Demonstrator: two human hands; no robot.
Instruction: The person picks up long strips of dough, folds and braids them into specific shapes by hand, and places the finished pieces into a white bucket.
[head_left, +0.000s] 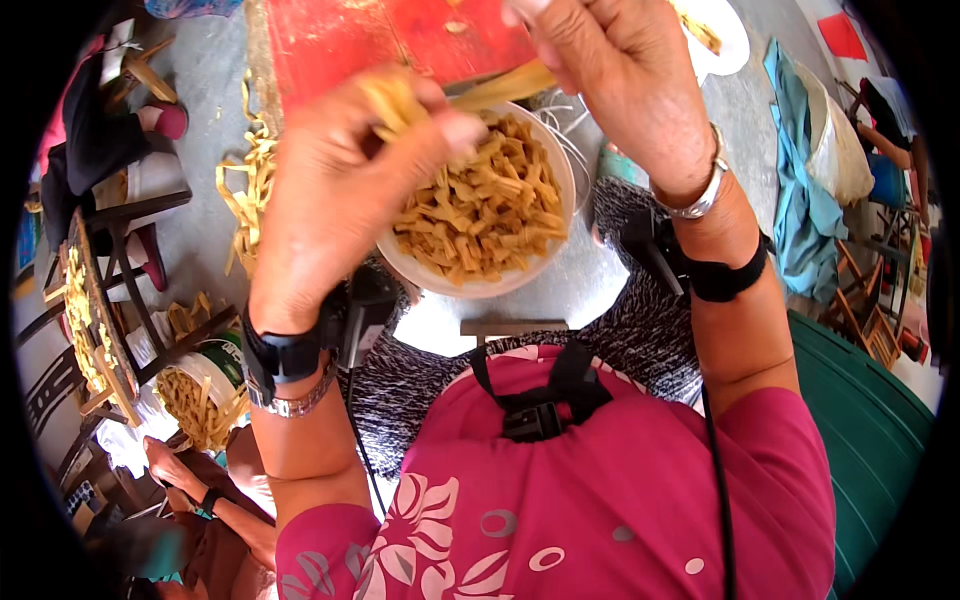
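Note:
Above a white bowl (573, 190) heaped with short, yellow-tan pieces (480, 215), a long flat yellow-tan strip (505, 86) runs between my two hands. My left hand (335, 185) is closed on one end, with a folded part of the strip showing between thumb and fingers. My right hand (635, 95) pinches the other end; the top edge of the view cuts off some of its fingers. What exactly the strip is made of I cannot tell. Both hands are raised off the bowl, at the near edge of a red board (390, 45).
More long strips (250, 190) hang to the left of the board. At the lower left, another person's hand (165, 465) is near a bucket (215, 365) of strips. A white plate (735, 35) stands at the upper right. Teal cloth (800, 190) and a green lid-like surface (860, 440) are at right.

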